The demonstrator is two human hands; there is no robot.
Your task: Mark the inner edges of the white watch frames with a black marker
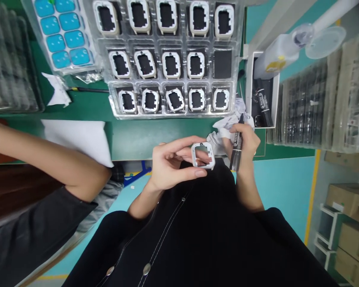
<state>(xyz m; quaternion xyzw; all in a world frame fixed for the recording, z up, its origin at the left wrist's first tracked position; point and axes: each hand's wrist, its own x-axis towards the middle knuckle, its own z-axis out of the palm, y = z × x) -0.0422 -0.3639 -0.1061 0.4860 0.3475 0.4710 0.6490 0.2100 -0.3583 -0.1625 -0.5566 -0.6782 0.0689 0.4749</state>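
My left hand (175, 163) pinches a white square frame (203, 155) between thumb and fingers, in front of my body. Just right of it, my right hand (245, 144) is closed round a black marker (236, 150), which is held upright with one end towards the table. Crumpled white cloth (217, 142) lies by and behind my right hand. Beyond both hands, a clear plastic tray (173, 116) holds several similar white frames in rows. One pocket at the right of its middle row has no frame, only a dark pad (223, 64).
A tray of blue pieces (55, 43) is at the upper left. A white box (277, 95) with markers and a bottle (275, 56) stand at the right, beside stacked trays (305, 103). Another person's arm (48, 153) reaches in from the left, over white paper (77, 137).
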